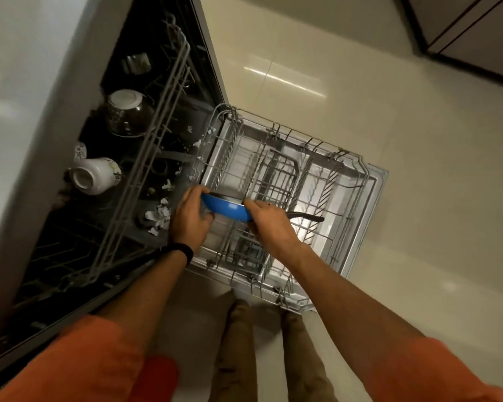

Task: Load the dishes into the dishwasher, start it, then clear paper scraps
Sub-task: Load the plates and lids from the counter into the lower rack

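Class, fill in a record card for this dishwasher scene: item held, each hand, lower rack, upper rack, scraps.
Item held: blue pan with a black handle
Left hand: grips the pan's rim
Right hand: grips the pan at its handle end
Lower rack: pulled out, under the pan
Upper rack: upturned bowl, white mug on its side
Paper scraps: inside the dishwasher, below the upper rack

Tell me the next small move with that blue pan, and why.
Probably lower the blue pan, tilted on edge, between the tines of the lower rack beneath. The left hand grips its rim and the right hand its handle end, holding it just above the pulled-out rack.
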